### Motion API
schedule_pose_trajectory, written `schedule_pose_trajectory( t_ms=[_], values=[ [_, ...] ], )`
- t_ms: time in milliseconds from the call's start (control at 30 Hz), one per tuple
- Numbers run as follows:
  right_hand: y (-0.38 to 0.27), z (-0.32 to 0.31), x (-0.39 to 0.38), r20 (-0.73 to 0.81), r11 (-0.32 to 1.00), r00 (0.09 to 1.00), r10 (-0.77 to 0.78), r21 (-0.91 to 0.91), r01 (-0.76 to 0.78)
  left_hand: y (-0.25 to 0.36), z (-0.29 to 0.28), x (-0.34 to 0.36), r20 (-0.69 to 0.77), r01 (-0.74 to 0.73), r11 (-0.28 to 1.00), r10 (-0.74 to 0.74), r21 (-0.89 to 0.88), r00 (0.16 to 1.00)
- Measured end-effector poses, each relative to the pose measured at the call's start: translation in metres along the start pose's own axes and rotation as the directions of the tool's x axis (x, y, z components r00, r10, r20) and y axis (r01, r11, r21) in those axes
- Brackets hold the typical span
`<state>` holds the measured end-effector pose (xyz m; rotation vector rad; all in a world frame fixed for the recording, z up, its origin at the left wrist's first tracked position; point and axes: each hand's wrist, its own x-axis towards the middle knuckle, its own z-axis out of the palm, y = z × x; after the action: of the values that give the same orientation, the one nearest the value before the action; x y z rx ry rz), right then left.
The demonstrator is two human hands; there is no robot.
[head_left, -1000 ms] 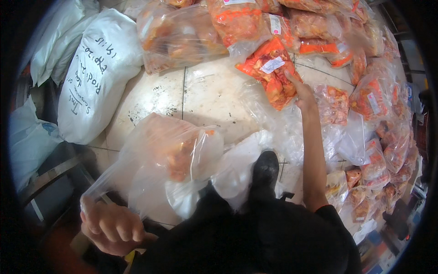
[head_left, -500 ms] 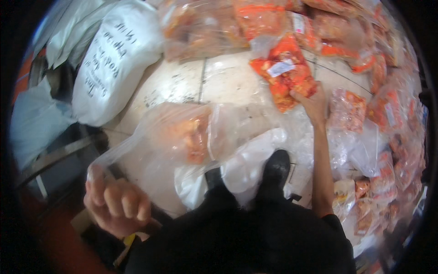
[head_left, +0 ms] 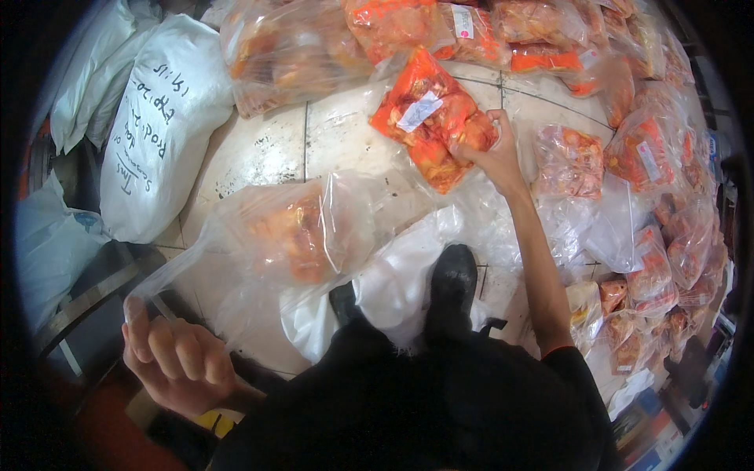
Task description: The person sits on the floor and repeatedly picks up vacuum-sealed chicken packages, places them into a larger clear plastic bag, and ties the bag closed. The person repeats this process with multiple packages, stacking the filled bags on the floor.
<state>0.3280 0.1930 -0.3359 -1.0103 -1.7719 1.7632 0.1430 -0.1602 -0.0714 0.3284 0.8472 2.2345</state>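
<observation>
My left hand (head_left: 177,357), low at the left, is closed on the mouth of a large clear plastic bag (head_left: 216,267), which stretches across the floor with a packet of orange meat (head_left: 294,235) inside. My right hand (head_left: 491,149) grips the lower right of an orange bag of meat pieces (head_left: 432,137) with a white label, at upper centre. Another meat packet (head_left: 569,161) lies just right of that hand. Loose clear plastic (head_left: 518,228) is spread beneath my right forearm, and a crumpled white sack (head_left: 389,282) lies around my black boots (head_left: 452,286).
Piled bags of meat (head_left: 526,31) line the back and right side (head_left: 652,263) of the tiled floor (head_left: 263,149). A bulging white sack (head_left: 161,118) with handwriting lies at the left, beside more sacks (head_left: 86,71) and a dark metal frame (head_left: 94,302).
My right hand has shifted its grip on the orange bag, fingers now curled round its right edge. The bag has moved up and left. My left hand still holds the clear bag.
</observation>
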Motion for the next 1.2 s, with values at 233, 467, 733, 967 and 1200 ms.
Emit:
schedule_pose_trajectory(
  t_ms=[233,467,733,967,1200],
  values=[
    [0.021,-0.008,0.0,0.061,0.837,0.954,0.294,0.466,-0.287,0.0,0.006,0.001,-0.071,0.021,0.998,-0.025,-0.064,0.997],
    [-0.066,-0.022,-0.053,0.074,0.933,0.997,0.034,0.355,-0.058,0.004,0.003,0.008,0.062,0.117,0.99,-0.123,0.084,0.991],
    [-0.145,0.037,-0.091,0.323,0.947,0.901,-0.29,-0.037,0.318,0.006,0.013,0.018,-0.048,0.12,0.964,-0.111,0.239,0.993],
    [-0.124,0.194,-0.116,0.476,0.976,0.869,-0.131,-0.091,0.198,-0.038,0.059,-0.001,-0.248,0.332,0.867,-0.252,0.372,0.935],
    [-0.13,0.265,-0.126,0.245,0.97,0.945,-0.217,0.166,0.18,-0.025,0.035,0.001,-0.157,0.017,0.98,0.014,0.196,0.988]
  ],
)
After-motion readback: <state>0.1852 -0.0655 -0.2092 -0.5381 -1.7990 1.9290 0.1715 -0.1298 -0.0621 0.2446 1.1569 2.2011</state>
